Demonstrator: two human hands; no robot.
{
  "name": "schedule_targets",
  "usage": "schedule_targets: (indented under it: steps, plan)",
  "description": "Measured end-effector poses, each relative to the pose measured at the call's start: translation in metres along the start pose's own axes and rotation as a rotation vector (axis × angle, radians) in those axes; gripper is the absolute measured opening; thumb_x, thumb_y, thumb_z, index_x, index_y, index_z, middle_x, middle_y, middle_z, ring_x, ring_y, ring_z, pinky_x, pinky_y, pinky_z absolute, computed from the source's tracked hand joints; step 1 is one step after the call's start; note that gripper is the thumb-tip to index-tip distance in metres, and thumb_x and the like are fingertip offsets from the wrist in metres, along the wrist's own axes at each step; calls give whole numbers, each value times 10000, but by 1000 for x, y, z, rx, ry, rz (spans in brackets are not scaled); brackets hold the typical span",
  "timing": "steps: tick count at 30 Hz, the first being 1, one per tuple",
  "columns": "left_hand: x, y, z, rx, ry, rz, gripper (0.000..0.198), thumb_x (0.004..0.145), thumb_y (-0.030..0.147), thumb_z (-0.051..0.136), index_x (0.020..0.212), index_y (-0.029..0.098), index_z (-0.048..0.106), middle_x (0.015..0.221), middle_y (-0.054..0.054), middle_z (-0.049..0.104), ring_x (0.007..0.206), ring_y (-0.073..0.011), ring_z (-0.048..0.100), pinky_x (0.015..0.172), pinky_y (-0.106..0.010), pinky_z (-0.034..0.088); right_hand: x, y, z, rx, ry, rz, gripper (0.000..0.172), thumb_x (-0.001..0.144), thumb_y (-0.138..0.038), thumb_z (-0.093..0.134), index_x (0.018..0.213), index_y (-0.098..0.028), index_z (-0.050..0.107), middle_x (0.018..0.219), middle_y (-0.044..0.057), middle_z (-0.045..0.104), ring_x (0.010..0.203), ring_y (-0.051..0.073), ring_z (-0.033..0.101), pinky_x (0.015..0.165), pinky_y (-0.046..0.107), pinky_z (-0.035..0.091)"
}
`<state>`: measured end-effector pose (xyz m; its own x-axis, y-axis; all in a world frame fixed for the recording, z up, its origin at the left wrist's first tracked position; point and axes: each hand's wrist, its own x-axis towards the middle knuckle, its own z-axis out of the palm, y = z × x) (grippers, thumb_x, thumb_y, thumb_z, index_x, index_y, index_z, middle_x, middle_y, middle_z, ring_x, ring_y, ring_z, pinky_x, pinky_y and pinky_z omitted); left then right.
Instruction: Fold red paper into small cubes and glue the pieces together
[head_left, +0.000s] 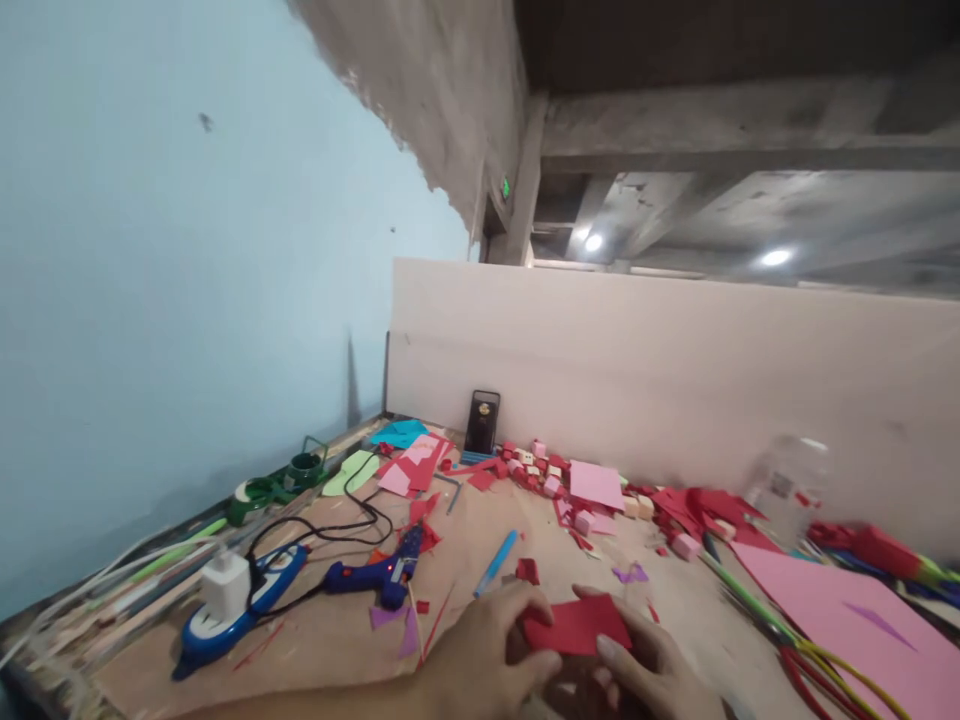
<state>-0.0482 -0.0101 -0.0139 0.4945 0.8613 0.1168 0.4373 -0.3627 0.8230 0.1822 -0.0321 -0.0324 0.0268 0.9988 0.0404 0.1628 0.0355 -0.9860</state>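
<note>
At the near edge of the table, a small piece of red paper (pixel 576 625) is held between both hands. My left hand (pixel 495 645) pinches its left end between thumb and fingers. On the other side my right hand (pixel 646 655) grips the right end, its thumb lying on the front of the paper. Below the paper, the lower fingers are partly hidden. Just beyond my left hand lies a blue pen (pixel 495 563), and a small red scrap (pixel 527 571) sits near its knuckles. Left of that rests a blue glue gun (pixel 382 570) with a small red light.
A blue power strip (pixel 244 605) with a white plug and black cord lies left. Pink and red cubes (pixel 551 485) and paper pieces spread along the back. Scissors (pixel 784 635), a large pink sheet (pixel 885 620) and a clear bottle (pixel 791 490) are right. A white partition (pixel 637 370) stands behind.
</note>
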Motion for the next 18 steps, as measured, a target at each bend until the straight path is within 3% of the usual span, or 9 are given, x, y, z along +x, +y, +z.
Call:
schedule_targets:
  steps: [4, 8, 12, 16, 18]
  plan:
    - [1, 2, -2, -152, 40, -38, 271, 851, 332, 690, 1077, 182, 689, 985, -36, 705, 855, -188, 619, 793, -293, 468, -9, -12, 2, 21, -61, 29, 661, 759, -624, 852, 1258, -202, 758, 855, 62, 801, 777, 267, 736, 751, 366, 575]
    - [3, 4, -4, -178, 27, 53, 198, 847, 334, 715, 966, 175, 718, 1058, -60, 710, 888, -193, 636, 818, -298, 480, -11, -22, 4, 129, -80, 46, 700, 780, -588, 854, 1316, -177, 668, 819, 38, 785, 655, 222, 709, 647, 342, 558]
    - [4, 5, -4, -223, 18, 89, 181, 902, 354, 685, 916, 179, 727, 1032, -63, 737, 951, -212, 665, 828, -302, 489, -12, -20, 0, 122, -100, 51, 703, 820, -491, 859, 1396, -178, 607, 747, -3, 743, 629, 195, 701, 636, 319, 553]
    - [5, 4, -3, -257, 40, 71, 218, 955, 372, 646, 872, 181, 709, 978, -44, 735, 949, -202, 672, 830, -298, 494, -12, -18, -5, 164, -88, 7, 841, 808, -391, 883, 1544, -281, 490, 1027, 27, 783, 829, 200, 755, 721, 309, 584]
    - [5, 4, -3, -277, 47, 63, 225, 965, 375, 641, 877, 177, 699, 965, -37, 725, 920, -191, 673, 821, -297, 502, -13, -18, -6, 127, -69, -29, 710, 804, -401, 881, 1451, -295, 606, 1108, 44, 788, 795, 188, 747, 701, 309, 589]
